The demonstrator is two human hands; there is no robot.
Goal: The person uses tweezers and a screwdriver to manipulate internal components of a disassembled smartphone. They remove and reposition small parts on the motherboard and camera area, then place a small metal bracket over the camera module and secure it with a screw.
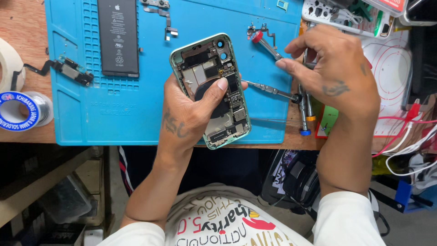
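Note:
My left hand holds an opened green phone housing above the blue work mat, my thumb pressed across its inner boards. My right hand pinches a red-capped screwdriver whose cap points toward the mat. A second thin metal screwdriver lies beside the phone's right edge, its tip near the housing. A black phone battery lies flat on the mat at the upper left.
Loose flex cables and a small camera part lie on the mat. A solder spool and tape roll sit at the left. More screwdrivers, a parts tray and red and white wires crowd the right.

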